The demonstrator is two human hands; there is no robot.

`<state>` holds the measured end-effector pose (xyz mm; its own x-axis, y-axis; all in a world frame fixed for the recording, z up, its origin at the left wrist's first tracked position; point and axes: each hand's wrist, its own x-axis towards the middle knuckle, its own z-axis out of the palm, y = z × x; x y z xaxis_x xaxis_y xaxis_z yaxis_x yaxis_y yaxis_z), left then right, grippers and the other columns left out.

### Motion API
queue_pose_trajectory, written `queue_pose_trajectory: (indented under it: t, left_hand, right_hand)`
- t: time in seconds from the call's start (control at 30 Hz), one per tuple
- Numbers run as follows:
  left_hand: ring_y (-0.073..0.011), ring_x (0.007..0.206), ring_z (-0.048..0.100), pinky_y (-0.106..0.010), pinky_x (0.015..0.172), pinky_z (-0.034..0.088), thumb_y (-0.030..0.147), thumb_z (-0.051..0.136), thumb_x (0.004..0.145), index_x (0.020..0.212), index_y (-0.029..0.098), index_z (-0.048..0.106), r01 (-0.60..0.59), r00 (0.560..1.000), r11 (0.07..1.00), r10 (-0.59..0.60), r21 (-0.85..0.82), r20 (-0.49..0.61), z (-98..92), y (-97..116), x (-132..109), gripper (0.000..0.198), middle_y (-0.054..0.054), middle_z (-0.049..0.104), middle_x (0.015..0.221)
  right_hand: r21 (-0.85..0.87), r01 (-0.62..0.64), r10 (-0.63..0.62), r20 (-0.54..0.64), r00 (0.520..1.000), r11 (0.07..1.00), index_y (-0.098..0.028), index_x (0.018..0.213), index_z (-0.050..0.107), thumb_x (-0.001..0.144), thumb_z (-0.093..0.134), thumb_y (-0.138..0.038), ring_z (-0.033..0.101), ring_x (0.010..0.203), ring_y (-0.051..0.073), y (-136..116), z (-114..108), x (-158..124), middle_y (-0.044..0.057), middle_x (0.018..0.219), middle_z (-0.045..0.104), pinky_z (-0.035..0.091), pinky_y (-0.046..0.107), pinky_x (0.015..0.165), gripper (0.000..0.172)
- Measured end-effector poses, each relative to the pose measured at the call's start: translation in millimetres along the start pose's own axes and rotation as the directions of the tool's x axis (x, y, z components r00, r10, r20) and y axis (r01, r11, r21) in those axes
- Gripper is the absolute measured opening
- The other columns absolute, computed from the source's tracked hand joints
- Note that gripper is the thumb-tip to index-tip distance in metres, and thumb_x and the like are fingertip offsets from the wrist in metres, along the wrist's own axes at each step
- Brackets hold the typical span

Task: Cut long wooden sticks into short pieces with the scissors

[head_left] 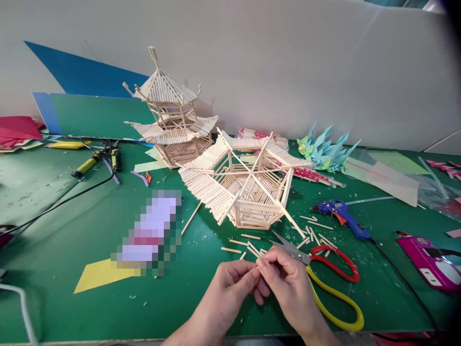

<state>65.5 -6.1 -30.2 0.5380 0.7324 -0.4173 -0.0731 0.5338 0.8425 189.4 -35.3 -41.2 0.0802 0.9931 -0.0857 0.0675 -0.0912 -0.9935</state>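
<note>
Hands (236, 283) pinch, contents unclear; stick pavilion (252, 187) beyond.

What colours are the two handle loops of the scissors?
One red loop and one yellow loop; both show clearly in the head view.

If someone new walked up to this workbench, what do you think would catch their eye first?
Most likely the stick-built pavilion at the centre, its roof only partly covered, with a taller tiered tower behind it to the left. Next might come the scissors with one red and one yellow handle, beside the right hand. The left hand meets it at the fingertips, front and centre.
</note>
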Motion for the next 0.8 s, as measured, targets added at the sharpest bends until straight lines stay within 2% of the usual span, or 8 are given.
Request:
queue_pose_trajectory:
  t: [0.17, 0.3, 0.43, 0.5, 0.57, 0.67, 0.77, 0.8]
  left_hand:
    - [-0.0125, 0.053, 0.046, -0.024, 0.056, 0.035, 0.04, 0.059, 0.076, 0.057, 0.01, 0.064, -0.029, 1.0, 0.998, 0.029, 0.064, 0.01, -1.3, 0, 1, 0.036, -0.003, 0.057, 0.054]
    - [-0.0117, 0.051, 0.046, -0.024, 0.054, 0.035, 0.038, 0.056, 0.079, 0.062, 0.009, 0.065, -0.025, 1.0, 0.997, 0.025, 0.076, 0.005, -1.8, -4, 2, 0.035, -0.003, 0.057, 0.055]
    - [-0.0108, 0.05, 0.047, -0.023, 0.053, 0.034, 0.037, 0.059, 0.077, 0.062, 0.009, 0.065, -0.002, 1.0, 1.0, 0.002, -0.011, -0.001, -1.6, -8, 3, 0.032, -0.002, 0.058, 0.055]
    - [-0.0098, 0.049, 0.048, -0.022, 0.052, 0.034, 0.035, 0.062, 0.075, 0.065, 0.009, 0.065, 0.031, 0.999, 0.995, -0.033, -0.092, -0.02, -1.5, -9, 4, 0.028, -0.002, 0.059, 0.055]
    - [-0.0088, 0.047, 0.048, -0.021, 0.052, 0.033, 0.033, 0.063, 0.075, 0.069, 0.009, 0.065, 0.069, 0.996, 0.985, -0.077, -0.161, -0.045, -1.8, -10, 4, 0.024, -0.002, 0.061, 0.055]
    - [-0.0077, 0.047, 0.048, -0.02, 0.052, 0.032, 0.03, 0.062, 0.076, 0.071, 0.009, 0.065, 0.092, 0.992, 0.974, -0.107, -0.205, -0.062, -2.8, -12, 6, 0.022, -0.003, 0.063, 0.057]
    - [-0.0077, 0.047, 0.047, -0.02, 0.051, 0.032, 0.031, 0.062, 0.076, 0.072, 0.009, 0.065, 0.093, 0.991, 0.975, -0.11, -0.2, -0.076, -3.4, -12, 7, 0.023, -0.003, 0.063, 0.057]
    - [-0.0078, 0.047, 0.047, -0.02, 0.051, 0.032, 0.032, 0.062, 0.076, 0.072, 0.009, 0.065, 0.087, 0.991, 0.977, -0.106, -0.193, -0.086, -3.6, -11, 8, 0.024, -0.002, 0.062, 0.056]
  right_hand:
    - [0.057, -0.003, 0.001, 0.025, 1.0, 0.998, -0.02, 0.064, 0.046, 0.085, 0.049, -0.03, 0.053, 0.042, 0.009, 1, -1, -1, -0.008, 0.048, 0.045, 0.042, 0.021, 0.043, 0.024]
    - [0.078, -0.032, 0.029, 0.038, 0.999, 0.996, -0.02, 0.065, 0.046, 0.086, 0.049, -0.032, 0.053, 0.04, 0.01, 3, 0, -2, -0.008, 0.047, 0.044, 0.042, 0.021, 0.043, 0.024]
    - [-0.066, 0.014, -0.015, -0.017, 1.0, 0.998, -0.02, 0.067, 0.052, 0.086, 0.049, -0.033, 0.056, 0.048, 0.011, 3, -1, 0, -0.005, 0.051, 0.051, 0.044, 0.021, 0.048, 0.023]
    - [-0.165, 0.027, -0.038, -0.065, 0.997, 0.986, -0.02, 0.077, 0.059, 0.086, 0.048, -0.035, 0.061, 0.065, 0.015, 5, -9, -1, 0.001, 0.067, 0.062, 0.048, 0.022, 0.056, 0.02]
    - [-0.284, 0.008, -0.049, -0.14, 0.989, 0.959, -0.021, 0.089, 0.061, 0.085, 0.048, -0.036, 0.062, 0.078, 0.018, 10, -25, -6, 0.005, 0.085, 0.066, 0.05, 0.023, 0.064, 0.021]
    - [-0.527, -0.058, -0.095, -0.259, 0.961, 0.848, -0.021, 0.091, 0.059, 0.082, 0.05, -0.039, 0.063, 0.073, 0.019, 29, -63, -24, 0.007, 0.085, 0.066, 0.051, 0.024, 0.062, 0.023]
    - [-0.771, -0.1, -0.172, -0.263, 0.949, 0.629, -0.022, 0.099, 0.056, 0.081, 0.049, -0.038, 0.063, 0.068, 0.019, 52, -102, -44, 0.007, 0.085, 0.063, 0.052, 0.025, 0.054, 0.025]
    - [-0.824, -0.097, -0.197, -0.245, 0.949, 0.558, -0.022, 0.099, 0.055, 0.081, 0.048, -0.037, 0.064, 0.074, 0.021, 59, -111, -50, 0.009, 0.089, 0.063, 0.053, 0.027, 0.059, 0.025]
